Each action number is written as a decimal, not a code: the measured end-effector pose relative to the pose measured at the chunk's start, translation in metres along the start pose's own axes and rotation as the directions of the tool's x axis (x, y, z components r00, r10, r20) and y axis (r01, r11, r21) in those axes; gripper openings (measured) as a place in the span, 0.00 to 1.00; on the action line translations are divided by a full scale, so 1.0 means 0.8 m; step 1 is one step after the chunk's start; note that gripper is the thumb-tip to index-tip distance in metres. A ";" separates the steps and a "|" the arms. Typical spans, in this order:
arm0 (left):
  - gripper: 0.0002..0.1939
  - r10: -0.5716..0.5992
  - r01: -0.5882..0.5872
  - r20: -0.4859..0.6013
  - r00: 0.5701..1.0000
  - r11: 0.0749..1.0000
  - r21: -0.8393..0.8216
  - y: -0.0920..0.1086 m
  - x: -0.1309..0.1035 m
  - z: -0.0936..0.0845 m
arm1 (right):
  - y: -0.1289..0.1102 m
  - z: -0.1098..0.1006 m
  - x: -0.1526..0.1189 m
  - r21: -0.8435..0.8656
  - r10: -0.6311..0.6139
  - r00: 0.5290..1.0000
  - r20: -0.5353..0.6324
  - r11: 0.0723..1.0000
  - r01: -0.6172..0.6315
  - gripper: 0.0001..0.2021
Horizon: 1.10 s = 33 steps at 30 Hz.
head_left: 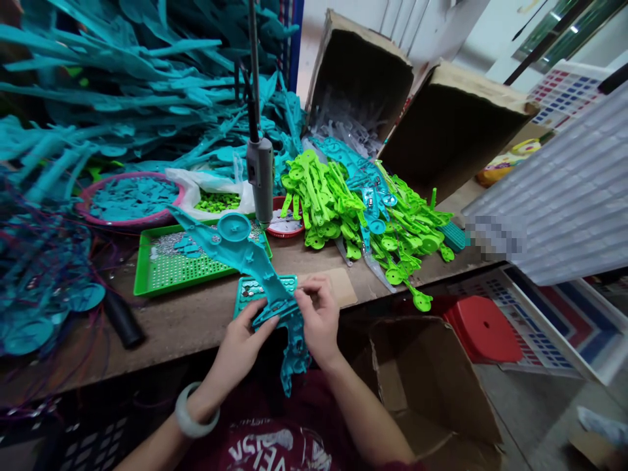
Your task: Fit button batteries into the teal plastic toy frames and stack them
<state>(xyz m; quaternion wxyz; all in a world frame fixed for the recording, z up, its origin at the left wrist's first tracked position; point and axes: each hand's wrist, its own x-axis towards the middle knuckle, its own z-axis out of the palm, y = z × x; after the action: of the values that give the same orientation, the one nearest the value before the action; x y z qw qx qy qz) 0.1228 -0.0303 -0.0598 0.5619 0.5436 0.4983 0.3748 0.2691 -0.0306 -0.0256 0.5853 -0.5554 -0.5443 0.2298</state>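
Observation:
Between both hands is a long teal plastic shell part, tilted, with a round cup near its upper end and a jagged lower end. My left hand grips its left edge near the middle, thumb on top. My right hand is closed at the part's right side with fingers pinched together; anything small between the fingertips is hidden. Behind the part lies a small teal tray with little metal pieces. A grey electric screwdriver hangs point down above the bench, apart from the hands.
A green basket holds small metal pieces. Behind it stand a pink basin of teal pieces and a red basket. Lime green parts are heaped right. Teal parts pile high left. A cardboard box sits below the bench.

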 end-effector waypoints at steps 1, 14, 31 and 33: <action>0.23 0.014 -0.014 0.007 1.000 1.000 0.003 0.002 0.000 0.002 | 0.004 0.000 0.003 0.064 0.050 0.998 -0.034 0.997 -0.048 0.05; 0.22 0.021 -0.018 0.032 0.999 0.997 -0.072 0.023 0.011 0.015 | 0.006 0.008 0.018 0.251 0.282 0.956 -0.078 0.934 -0.255 0.09; 0.22 -0.092 0.157 0.254 0.963 0.955 -0.250 0.041 0.030 0.007 | -0.025 -0.013 0.047 0.151 0.042 0.990 -0.136 0.988 -0.022 0.08; 0.22 -0.108 0.161 0.243 0.964 0.965 -0.207 0.039 0.029 0.000 | -0.034 -0.037 0.063 0.092 -0.112 0.902 -0.416 0.982 0.165 0.07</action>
<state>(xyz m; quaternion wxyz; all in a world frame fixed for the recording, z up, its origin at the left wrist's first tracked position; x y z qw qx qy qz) 0.1319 -0.0036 -0.0327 0.6980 0.4808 0.4202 0.3242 0.3018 -0.0059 0.0247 0.7346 -0.5132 -0.4325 0.1001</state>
